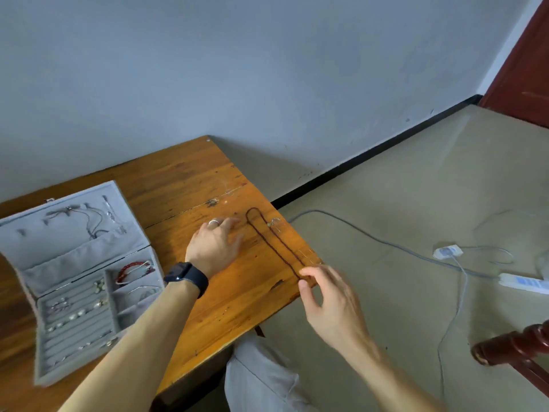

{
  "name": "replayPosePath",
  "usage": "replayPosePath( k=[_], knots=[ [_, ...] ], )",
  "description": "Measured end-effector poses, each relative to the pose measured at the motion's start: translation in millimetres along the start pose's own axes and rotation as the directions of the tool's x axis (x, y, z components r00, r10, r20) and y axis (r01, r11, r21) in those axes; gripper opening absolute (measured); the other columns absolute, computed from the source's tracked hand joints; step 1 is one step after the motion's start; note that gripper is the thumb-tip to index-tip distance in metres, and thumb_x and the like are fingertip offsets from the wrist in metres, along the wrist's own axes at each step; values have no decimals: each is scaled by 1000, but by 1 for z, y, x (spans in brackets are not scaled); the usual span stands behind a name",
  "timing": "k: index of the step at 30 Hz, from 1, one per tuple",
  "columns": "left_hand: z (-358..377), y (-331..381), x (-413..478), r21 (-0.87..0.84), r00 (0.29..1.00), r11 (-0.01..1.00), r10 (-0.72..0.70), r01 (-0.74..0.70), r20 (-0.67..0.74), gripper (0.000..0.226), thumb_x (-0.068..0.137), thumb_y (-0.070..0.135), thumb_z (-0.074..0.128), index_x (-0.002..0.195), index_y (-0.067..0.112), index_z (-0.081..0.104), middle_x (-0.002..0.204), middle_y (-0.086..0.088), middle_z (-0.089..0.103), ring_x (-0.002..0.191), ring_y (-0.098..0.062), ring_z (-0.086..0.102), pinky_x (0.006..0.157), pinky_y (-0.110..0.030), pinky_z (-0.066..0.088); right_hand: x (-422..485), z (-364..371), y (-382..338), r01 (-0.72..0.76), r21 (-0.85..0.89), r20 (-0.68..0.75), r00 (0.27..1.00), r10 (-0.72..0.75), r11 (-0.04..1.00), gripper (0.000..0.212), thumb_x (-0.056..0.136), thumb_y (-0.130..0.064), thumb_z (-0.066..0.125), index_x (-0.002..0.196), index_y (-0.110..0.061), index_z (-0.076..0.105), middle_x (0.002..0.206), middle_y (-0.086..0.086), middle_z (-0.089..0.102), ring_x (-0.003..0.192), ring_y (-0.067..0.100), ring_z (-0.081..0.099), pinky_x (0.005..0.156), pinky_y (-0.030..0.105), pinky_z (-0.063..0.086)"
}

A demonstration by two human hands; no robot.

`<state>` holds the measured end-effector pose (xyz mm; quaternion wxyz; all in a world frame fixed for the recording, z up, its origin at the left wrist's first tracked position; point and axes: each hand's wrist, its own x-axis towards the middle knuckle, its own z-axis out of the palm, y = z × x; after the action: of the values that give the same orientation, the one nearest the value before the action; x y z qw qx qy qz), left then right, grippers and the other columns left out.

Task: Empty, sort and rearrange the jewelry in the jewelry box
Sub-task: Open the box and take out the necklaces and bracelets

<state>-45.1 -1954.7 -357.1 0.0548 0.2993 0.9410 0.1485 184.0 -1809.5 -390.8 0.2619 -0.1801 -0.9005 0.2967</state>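
A grey jewelry box (35,346) lies open at the left of the wooden table (190,185). Necklaces hang in its lid, and rings, earrings and a red bracelet (133,270) sit in its tray. A long dark red beaded necklace (277,242) is stretched out near the table's right edge, with a small silver piece (273,223) beside it. My left hand (215,246), wearing a ring and a dark watch, rests flat on the table left of the necklace. My right hand (329,301) pinches the necklace's near end at the table edge.
The table's right edge drops to a beige floor (416,203). A grey cable (371,237) runs across it to a white power strip (523,282) and a plug. A dark red chair part (517,346) stands at the lower right. My knee shows below the table.
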Motion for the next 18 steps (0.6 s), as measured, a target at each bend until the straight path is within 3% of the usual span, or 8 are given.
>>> replayPosePath(
  k=[2, 6, 10, 18],
  knots=[
    [-1, -4, -28, 49, 1000, 999, -6, 7, -29, 45, 100, 47, 47, 143, 32, 46, 147, -5, 49, 132, -30, 47, 106, -48, 44, 10, -2, -14, 112, -85, 87, 991, -105, 990, 17, 95, -27, 60, 110, -22, 68, 114, -10, 66, 105, 14, 57, 86, 28, 49],
    [-6, -18, -75, 90, 992, 993, -65, 75, -105, 45, 100, 46, 46, 144, 36, 43, 152, -3, 44, 140, -28, 40, 114, -48, 36, 25, 12, -44, 301, -94, 191, 941, -280, 949, 21, 94, -17, 64, 113, -13, 73, 120, 1, 69, 116, 22, 58, 99, 34, 48],
    [-14, -44, -115, 78, 973, 986, -129, 146, -191, 45, 99, 47, 44, 143, 37, 44, 151, -2, 45, 141, -27, 39, 115, -46, 34, 36, 38, -77, 405, -57, 306, 877, -370, 913, 28, 99, -21, 57, 123, -13, 69, 132, 3, 64, 132, 21, 49, 113, 34, 37],
    [-47, -113, -152, 44, 897, 943, -298, 330, -327, 45, 97, 45, 46, 142, 37, 45, 151, 0, 45, 139, -25, 41, 112, -44, 35, 67, 98, -158, 547, 6, 328, 790, -519, 837, 30, 98, -24, 59, 125, -16, 68, 133, 0, 65, 127, 17, 53, 108, 31, 39]
  ],
)
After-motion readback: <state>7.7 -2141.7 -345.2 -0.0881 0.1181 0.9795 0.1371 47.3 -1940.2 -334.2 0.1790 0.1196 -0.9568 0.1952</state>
